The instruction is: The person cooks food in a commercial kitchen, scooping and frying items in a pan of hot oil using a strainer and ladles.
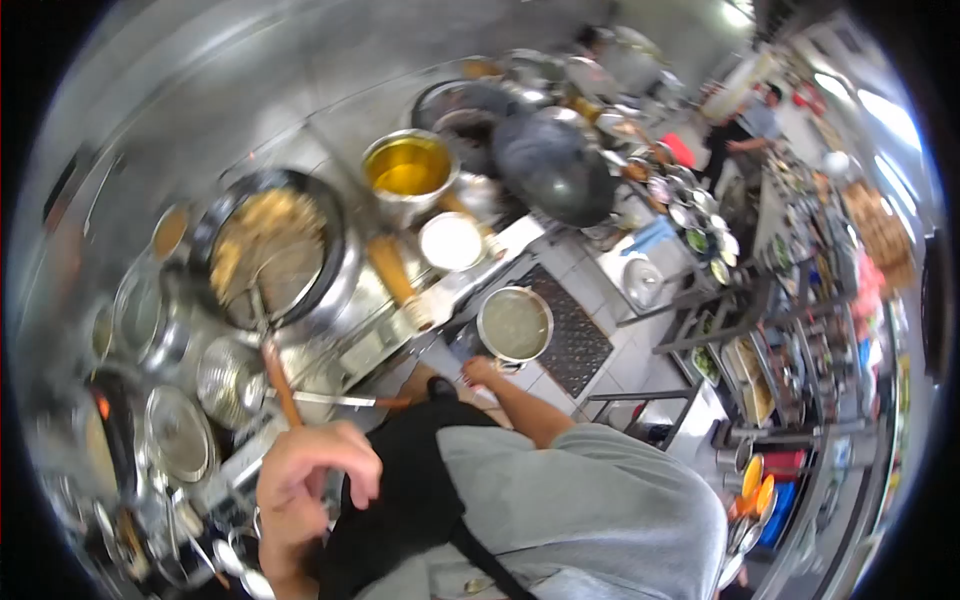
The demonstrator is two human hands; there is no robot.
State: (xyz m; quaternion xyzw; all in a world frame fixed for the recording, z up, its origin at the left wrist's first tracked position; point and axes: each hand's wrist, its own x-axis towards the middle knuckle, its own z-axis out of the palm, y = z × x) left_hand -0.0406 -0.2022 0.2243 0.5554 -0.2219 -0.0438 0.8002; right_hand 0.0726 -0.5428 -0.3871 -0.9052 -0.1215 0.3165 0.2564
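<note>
My left hand (315, 475) is raised close to the camera at the lower left. Its fingers are loosely curled, with a gap to the palm and nothing visible in them. Just beyond it is the wooden handle of a ladle (280, 385) that leans into a wok (330, 240) of frying brown food in oil. My right hand (480, 372) reaches down, fingers folded, beside the lower edge of a metal pot (515, 325) of pale, cloudy liquid. Whether it grips the pot's handle is too small to tell.
A pot of yellow oil (410, 175), a white tub (450, 242) and a large dark wok (555, 165) stand along the stove. Strainers (230, 380) and lids lie at left. A black floor mat (570, 340) adjoins the pot. Metal shelves (740, 350) fill the right; another person (755, 135) stands beyond.
</note>
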